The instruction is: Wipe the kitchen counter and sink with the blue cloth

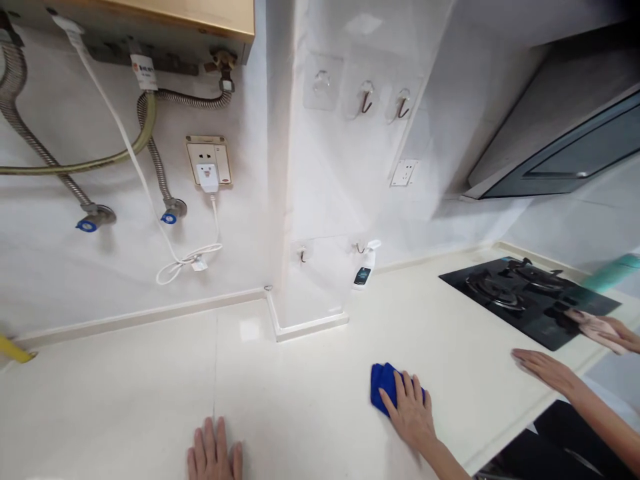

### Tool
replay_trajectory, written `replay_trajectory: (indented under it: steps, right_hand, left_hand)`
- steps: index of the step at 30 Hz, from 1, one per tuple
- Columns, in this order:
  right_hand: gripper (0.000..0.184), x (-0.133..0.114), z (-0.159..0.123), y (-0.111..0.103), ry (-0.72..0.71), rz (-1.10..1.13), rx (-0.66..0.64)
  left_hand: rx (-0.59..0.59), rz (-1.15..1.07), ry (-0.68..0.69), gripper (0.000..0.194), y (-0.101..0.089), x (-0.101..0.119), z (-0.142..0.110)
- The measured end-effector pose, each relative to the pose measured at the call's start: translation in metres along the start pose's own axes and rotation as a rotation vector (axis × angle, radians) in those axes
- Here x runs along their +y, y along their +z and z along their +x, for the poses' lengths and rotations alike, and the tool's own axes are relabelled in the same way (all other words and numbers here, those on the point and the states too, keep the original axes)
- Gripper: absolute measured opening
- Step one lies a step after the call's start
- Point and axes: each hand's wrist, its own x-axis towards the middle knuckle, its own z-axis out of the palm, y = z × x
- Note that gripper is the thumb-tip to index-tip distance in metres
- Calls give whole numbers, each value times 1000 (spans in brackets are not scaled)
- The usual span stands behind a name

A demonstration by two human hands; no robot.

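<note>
My left hand lies flat on the pale countertop, fingers stretched out and nothing in them. To the right, my right hand presses on a folded blue cloth, which sticks out beyond the thumb and fingers. Part of the cloth is hidden under the palm. Behind it, against the wall pillar, stands a white spray bottle with a dark label.
A co-worker's hand rests on the counter at right; their other hand holds a pink cloth at the black gas hob. A range hood overhangs. Pipes, a plugged cord and hooks line the wall.
</note>
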Motion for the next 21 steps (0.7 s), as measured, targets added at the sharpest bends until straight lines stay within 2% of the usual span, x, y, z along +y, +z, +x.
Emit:
replay_trajectory:
  steps: [3, 6, 9, 11, 14, 17, 19, 21]
  right_hand:
    - [84, -31, 38, -4, 83, -8, -44]
    - [78, -74, 66, -14, 96, -19, -84]
    - [76, -132, 81, -26, 38, -52, -130]
    - [77, -178, 80, -32, -46, -52, -171]
    - [80, -250, 59, -40, -230, 16, -213]
    - [82, -309, 16, -54, -454, 152, -316]
    - [85, -331, -17, -68, -657, 286, -419]
    - [86, -334, -46, -85, -843, 423, -501]
  left_hand:
    - [27, 11, 36, 60, -5, 2, 1]
    - [7, 56, 78, 61, -13, 4, 2]
    - [-39, 81, 85, 65, -18, 5, 4]
    - [-90, 57, 71, 71, -21, 4, 3]
    - [-202, -8, 34, 74, -25, 0, 1]
    - [-269, -23, 24, 66, -31, -6, -1]
    - [-281, -20, 21, 61, -35, -8, -1]
    - [-285, -27, 17, 60, -38, -7, 0]
